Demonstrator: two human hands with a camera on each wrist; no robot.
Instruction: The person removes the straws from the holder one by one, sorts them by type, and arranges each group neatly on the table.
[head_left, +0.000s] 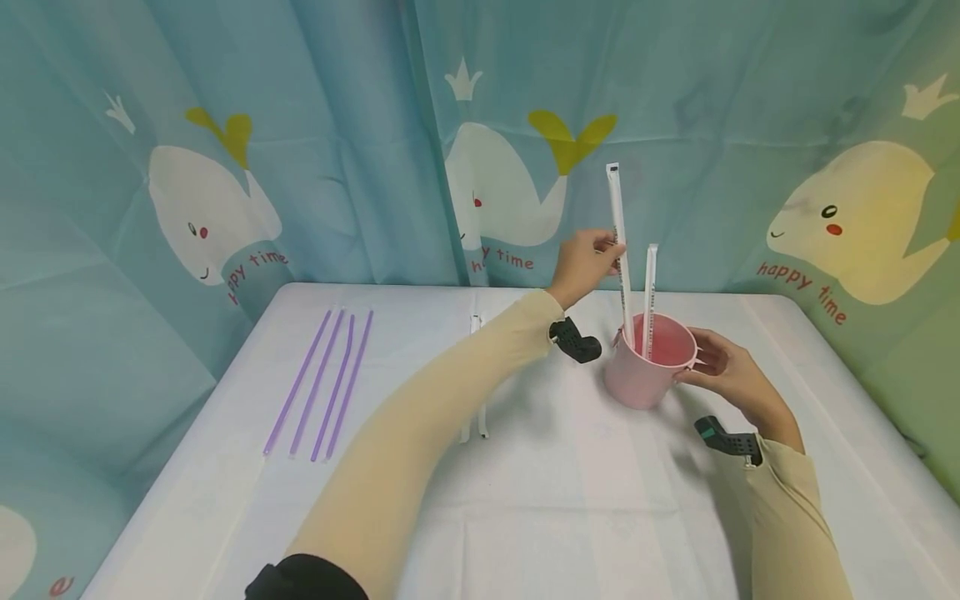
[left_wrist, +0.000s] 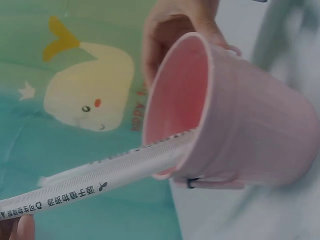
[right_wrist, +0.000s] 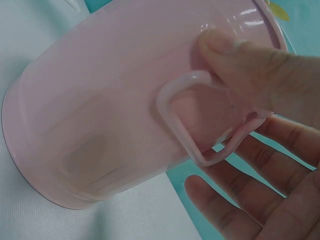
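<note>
My left hand (head_left: 587, 265) pinches a white paper-wrapped straw (head_left: 615, 200) between thumb and fingers. The straw stands nearly upright, its lower end inside the mouth of a pink bucket (head_left: 636, 382). A second wrapped straw (head_left: 650, 287) leans in the same bucket, lower than the held one. Dark printing shows on the held straw's wrapper (left_wrist: 120, 170) in the left wrist view. At the bucket's right side, my right hand (head_left: 731, 373) holds it near the rim. In the right wrist view its thumb (right_wrist: 222, 45) presses the outer wall above a looped pink handle (right_wrist: 172, 100).
Several purple straws (head_left: 322, 392) lie side by side on the left of the white-covered table (head_left: 555, 517). More wrapped straws (head_left: 483, 423) lie mid-table, partly hidden under my left forearm. A blue-green whale-print curtain (head_left: 360, 167) hangs behind the table and along its sides.
</note>
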